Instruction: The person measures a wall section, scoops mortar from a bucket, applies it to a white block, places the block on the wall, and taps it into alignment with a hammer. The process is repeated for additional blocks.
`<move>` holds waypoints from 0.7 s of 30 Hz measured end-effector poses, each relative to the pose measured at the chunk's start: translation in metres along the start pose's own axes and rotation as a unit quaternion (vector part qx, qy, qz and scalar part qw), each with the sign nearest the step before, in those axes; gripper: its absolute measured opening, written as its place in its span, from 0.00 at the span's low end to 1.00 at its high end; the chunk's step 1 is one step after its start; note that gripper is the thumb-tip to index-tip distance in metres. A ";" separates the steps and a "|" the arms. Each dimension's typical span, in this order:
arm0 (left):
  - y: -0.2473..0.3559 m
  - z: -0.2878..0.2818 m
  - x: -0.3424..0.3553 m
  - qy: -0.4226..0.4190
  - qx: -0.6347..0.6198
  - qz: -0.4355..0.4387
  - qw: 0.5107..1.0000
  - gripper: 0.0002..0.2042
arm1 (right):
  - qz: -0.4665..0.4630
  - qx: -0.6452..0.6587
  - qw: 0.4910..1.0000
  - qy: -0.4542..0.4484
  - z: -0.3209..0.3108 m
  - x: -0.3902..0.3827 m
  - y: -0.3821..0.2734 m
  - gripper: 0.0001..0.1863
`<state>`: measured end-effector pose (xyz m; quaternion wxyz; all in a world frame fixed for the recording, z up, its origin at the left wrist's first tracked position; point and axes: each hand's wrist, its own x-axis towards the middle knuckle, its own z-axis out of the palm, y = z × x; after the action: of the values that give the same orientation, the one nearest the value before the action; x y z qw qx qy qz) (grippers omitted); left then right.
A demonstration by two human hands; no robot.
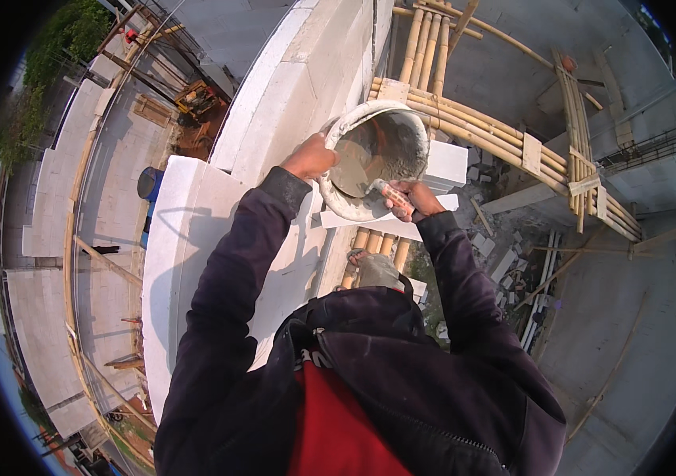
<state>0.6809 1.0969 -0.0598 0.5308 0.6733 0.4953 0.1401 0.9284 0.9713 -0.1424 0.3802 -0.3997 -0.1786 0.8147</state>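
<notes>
A round bucket (346, 205), its rim crusted with pale dried mortar, is tilted so that its inside shows. My left hand (312, 156) is closed on the left side of that rim. Grey wet mortar (347, 168) lies inside. In my right hand (415, 198) is a trowel (396, 198), gripped by its orange-red handle at the bucket's near right edge. The blade reaches into the bucket and is partly lost against the mortar. Just left of the bucket runs a wall of white blocks (274, 103).
White blocks (447, 164) sit right of the bucket. Bamboo scaffolding (480, 131) crosses the right side, above a floor with rubble (504, 258). A blue drum (147, 184) stands beyond the wall, near a long bamboo pole (72, 262).
</notes>
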 end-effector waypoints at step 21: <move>-0.090 0.072 -0.112 0.162 -0.467 -0.092 0.865 0.24 | -0.038 -0.587 0.808 -0.028 0.192 -0.124 -0.203 0.30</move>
<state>0.6323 0.9593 -0.1276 0.7057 0.2658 0.5110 0.4124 0.9222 1.0110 0.1608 0.0991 -0.5163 -0.6486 0.5504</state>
